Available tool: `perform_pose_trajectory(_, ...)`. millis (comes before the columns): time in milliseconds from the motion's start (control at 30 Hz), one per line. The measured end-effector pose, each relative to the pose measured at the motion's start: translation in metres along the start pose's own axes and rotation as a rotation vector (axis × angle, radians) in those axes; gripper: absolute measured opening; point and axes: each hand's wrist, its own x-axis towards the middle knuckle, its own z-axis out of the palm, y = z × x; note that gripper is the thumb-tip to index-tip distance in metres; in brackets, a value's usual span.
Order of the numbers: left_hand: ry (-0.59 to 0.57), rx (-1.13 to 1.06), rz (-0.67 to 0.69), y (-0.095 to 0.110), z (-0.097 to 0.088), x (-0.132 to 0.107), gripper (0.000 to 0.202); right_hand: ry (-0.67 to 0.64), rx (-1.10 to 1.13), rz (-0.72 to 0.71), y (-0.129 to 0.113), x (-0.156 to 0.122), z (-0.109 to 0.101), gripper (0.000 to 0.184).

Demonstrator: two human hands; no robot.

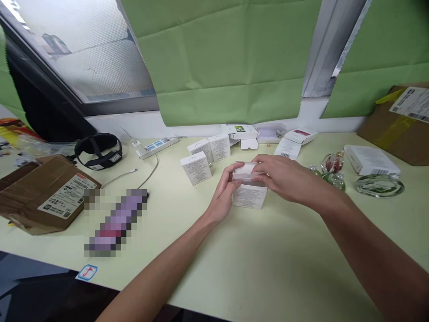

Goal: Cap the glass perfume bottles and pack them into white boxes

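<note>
A small white carton (pixel 250 197) with printed text stands upright on the table in front of me, its top flaps raised. My left hand (pixel 225 192) is closed on its left side, thumb at the near edge and fingers behind. From the right, my right hand (pixel 276 174) reaches over the top, its fingers pinched at the upper edge by the flaps. Those fingers partly hide the opening, and I cannot make out what is inside. Left of my hands stand three similar white cartons, the nearest carton (pixel 196 168) slightly apart from the others.
Glass ornaments (pixel 332 170), a clear glass dish (pixel 379 185) and a flat white box (pixel 372 160) lie right. Opened packaging (pixel 239 132) lines the wall. Leftward are a power strip (pixel 159 146), a headset (pixel 98 151), a brown cardboard box (pixel 47 194) and a blurred phone-like object (pixel 117 223).
</note>
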Motion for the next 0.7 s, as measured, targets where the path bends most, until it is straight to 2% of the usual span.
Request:
perform_pose_trajectory(567, 0.03, 0.043, 0.001, -0.0073, -0.0005, 0.0019, 0.039, 0.025, -0.056, 0.123, -0.0095, 0.001, 0.0039, 0.023)
perform_pose_trajectory(700, 0.037, 0.027, -0.001, -0.0073, -0.0004, 0.002, 0.041, -0.005, -0.047, 0.077, -0.0049, 0.0016, 0.0036, 0.026)
